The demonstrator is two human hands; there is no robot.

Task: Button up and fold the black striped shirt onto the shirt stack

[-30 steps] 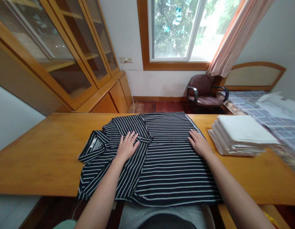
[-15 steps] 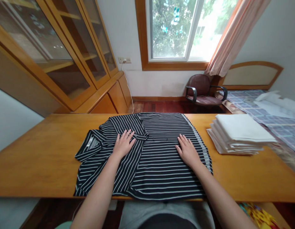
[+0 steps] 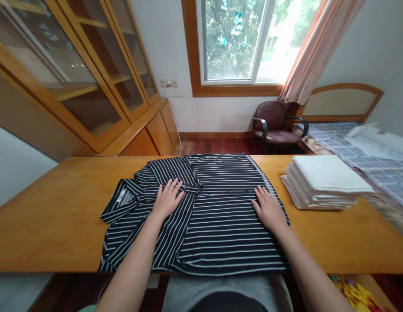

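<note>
A black shirt with white stripes (image 3: 227,225) lies spread over the table, its collar to the left and its curved hem to the right. My left hand (image 3: 168,200) rests flat on the upper part, fingers spread, beside the button line. Near the hem, my right hand (image 3: 269,209) lies flat on the cloth with its fingers stretched out. Small dark buttons show along the middle of the shirt. Both sleeves are folded in over the body, and a pale label shows inside the collar.
The wooden table (image 3: 51,216) runs across the view. A stack of folded white cloths (image 3: 328,182) stands to the right of the shirt. Beyond the table are a brown armchair (image 3: 276,123), a bed with a checked cover (image 3: 367,147) and a glass-door cabinet (image 3: 100,78).
My right hand has slid right over the shirt toward the hem, uncovering another button. My left hand stays in place. The view has shifted slightly.
</note>
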